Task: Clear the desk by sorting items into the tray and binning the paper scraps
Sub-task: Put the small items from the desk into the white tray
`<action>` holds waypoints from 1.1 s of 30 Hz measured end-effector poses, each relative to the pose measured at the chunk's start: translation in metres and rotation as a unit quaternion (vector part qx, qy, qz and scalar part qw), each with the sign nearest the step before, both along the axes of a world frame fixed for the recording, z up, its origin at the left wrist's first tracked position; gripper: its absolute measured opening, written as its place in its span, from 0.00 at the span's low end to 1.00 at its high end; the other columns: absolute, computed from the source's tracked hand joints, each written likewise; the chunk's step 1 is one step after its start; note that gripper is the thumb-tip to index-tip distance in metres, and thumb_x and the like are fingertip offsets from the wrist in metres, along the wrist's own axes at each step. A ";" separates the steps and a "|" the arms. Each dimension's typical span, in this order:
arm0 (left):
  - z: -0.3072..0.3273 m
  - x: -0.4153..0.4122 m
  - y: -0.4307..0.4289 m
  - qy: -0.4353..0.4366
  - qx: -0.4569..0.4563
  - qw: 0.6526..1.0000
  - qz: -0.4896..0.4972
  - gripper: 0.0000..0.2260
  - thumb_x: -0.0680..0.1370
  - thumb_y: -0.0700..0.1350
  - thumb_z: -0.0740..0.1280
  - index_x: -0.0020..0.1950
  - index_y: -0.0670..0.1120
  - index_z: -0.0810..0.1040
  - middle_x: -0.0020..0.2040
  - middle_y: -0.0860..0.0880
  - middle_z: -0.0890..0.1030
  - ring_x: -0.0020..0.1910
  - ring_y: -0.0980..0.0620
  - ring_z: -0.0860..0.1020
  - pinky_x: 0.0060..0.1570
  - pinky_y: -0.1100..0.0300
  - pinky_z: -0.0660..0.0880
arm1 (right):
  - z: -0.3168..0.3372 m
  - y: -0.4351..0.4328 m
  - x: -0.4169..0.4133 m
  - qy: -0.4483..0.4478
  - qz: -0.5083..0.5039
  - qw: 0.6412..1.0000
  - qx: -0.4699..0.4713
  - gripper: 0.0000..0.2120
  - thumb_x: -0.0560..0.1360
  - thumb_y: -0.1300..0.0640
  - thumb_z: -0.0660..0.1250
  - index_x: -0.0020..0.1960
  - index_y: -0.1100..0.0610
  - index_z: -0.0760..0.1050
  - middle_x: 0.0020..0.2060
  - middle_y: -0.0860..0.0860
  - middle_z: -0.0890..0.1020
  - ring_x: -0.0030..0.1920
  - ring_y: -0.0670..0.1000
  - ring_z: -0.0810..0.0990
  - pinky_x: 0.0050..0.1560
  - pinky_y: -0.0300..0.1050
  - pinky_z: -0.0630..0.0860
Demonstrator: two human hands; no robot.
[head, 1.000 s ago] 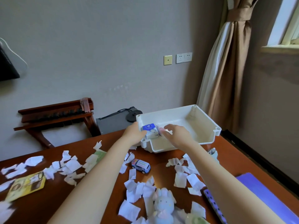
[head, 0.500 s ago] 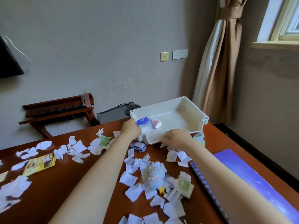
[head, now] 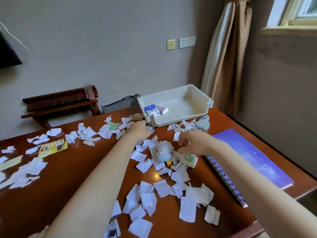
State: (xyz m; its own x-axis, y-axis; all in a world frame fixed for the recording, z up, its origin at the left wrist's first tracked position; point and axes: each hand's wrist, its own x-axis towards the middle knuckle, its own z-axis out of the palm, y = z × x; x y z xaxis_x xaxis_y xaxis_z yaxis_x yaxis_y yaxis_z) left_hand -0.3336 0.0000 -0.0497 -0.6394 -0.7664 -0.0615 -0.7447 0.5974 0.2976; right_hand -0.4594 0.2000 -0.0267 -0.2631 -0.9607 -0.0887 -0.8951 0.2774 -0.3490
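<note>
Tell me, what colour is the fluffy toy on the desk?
Pale blue; the fluffy toy shows best in the head view.

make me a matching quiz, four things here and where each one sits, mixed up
1 blue and white small packet
2 pale blue plush toy
3 purple spiral notebook
4 yellow flat packet

A far left on the wooden desk
B inside the white plastic tray
C along the desk's right edge
D just left of the right hand

Pairs: 1-B, 2-D, 3-C, 4-A
</note>
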 end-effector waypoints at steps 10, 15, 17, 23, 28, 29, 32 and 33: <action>-0.003 0.000 0.003 -0.083 -0.102 0.991 -0.030 0.11 0.77 0.45 0.63 0.57 0.43 0.75 0.54 0.43 0.74 0.53 0.44 0.73 0.44 0.53 0.73 | -0.006 0.004 0.011 -0.030 -0.019 0.994 0.100 0.12 0.73 0.43 0.65 0.48 0.51 0.74 0.45 0.49 0.78 0.45 0.49 0.75 0.40 0.39 0.70; 0.011 0.012 0.015 -0.042 -0.117 0.992 -0.030 0.10 0.74 0.48 0.67 0.51 0.46 0.73 0.53 0.45 0.75 0.52 0.46 0.73 0.45 0.53 0.72 | -0.011 0.001 0.013 -0.029 -0.054 0.996 0.069 0.16 0.71 0.43 0.67 0.46 0.56 0.77 0.44 0.51 0.79 0.42 0.49 0.75 0.37 0.40 0.69; 0.020 0.021 0.023 -0.021 -0.122 0.992 -0.025 0.09 0.73 0.49 0.68 0.48 0.46 0.72 0.52 0.45 0.76 0.51 0.47 0.73 0.44 0.53 0.70 | -0.008 0.005 0.011 -0.075 -0.057 0.995 0.042 0.14 0.70 0.44 0.70 0.43 0.55 0.76 0.42 0.51 0.78 0.41 0.49 0.74 0.36 0.40 0.68; 0.049 0.042 0.046 0.045 -0.167 0.985 -0.012 0.12 0.72 0.53 0.68 0.44 0.47 0.69 0.48 0.46 0.78 0.47 0.48 0.74 0.41 0.55 0.70 | 0.001 0.012 0.000 -0.216 -0.098 0.965 -0.116 0.14 0.70 0.48 0.73 0.48 0.55 0.74 0.47 0.50 0.76 0.49 0.51 0.77 0.47 0.44 0.74; 0.069 0.028 0.035 0.142 -0.122 0.982 0.007 0.12 0.72 0.53 0.68 0.44 0.46 0.70 0.46 0.48 0.78 0.44 0.45 0.76 0.38 0.55 0.70 | 0.013 -0.022 -0.015 -0.272 -0.141 0.924 -0.228 0.12 0.72 0.52 0.72 0.48 0.57 0.71 0.41 0.51 0.75 0.40 0.50 0.74 0.36 0.38 0.69; 0.072 0.020 0.029 0.145 -0.113 0.983 0.008 0.12 0.71 0.52 0.68 0.44 0.46 0.70 0.46 0.48 0.79 0.45 0.45 0.76 0.38 0.56 0.71 | 0.016 -0.033 -0.020 -0.271 -0.150 0.920 -0.241 0.12 0.72 0.52 0.71 0.49 0.58 0.72 0.41 0.50 0.75 0.39 0.48 0.74 0.34 0.36 0.69; 0.084 -0.009 0.006 0.107 -0.103 0.989 0.006 0.11 0.72 0.51 0.67 0.43 0.46 0.70 0.47 0.44 0.79 0.46 0.43 0.76 0.39 0.56 0.68 | 0.025 -0.073 -0.040 -0.258 -0.186 0.912 -0.258 0.12 0.74 0.52 0.70 0.51 0.57 0.72 0.42 0.50 0.76 0.39 0.46 0.74 0.33 0.35 0.68; 0.088 -0.020 -0.002 0.087 -0.098 0.991 0.008 0.10 0.72 0.51 0.67 0.44 0.46 0.70 0.48 0.43 0.79 0.48 0.42 0.76 0.40 0.57 0.69 | 0.027 -0.087 -0.049 -0.250 -0.199 0.913 -0.255 0.13 0.74 0.51 0.69 0.52 0.58 0.73 0.43 0.50 0.76 0.40 0.48 0.75 0.34 0.36 0.69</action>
State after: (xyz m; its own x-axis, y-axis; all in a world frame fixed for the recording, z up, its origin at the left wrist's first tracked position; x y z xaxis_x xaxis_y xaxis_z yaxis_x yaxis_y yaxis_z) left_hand -0.3538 -0.0016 0.0379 -0.6152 -0.7628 0.1990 -0.7021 0.6450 0.3017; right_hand -0.5086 0.1129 0.0003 -0.6493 -0.7480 0.1376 -0.4517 0.2337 -0.8610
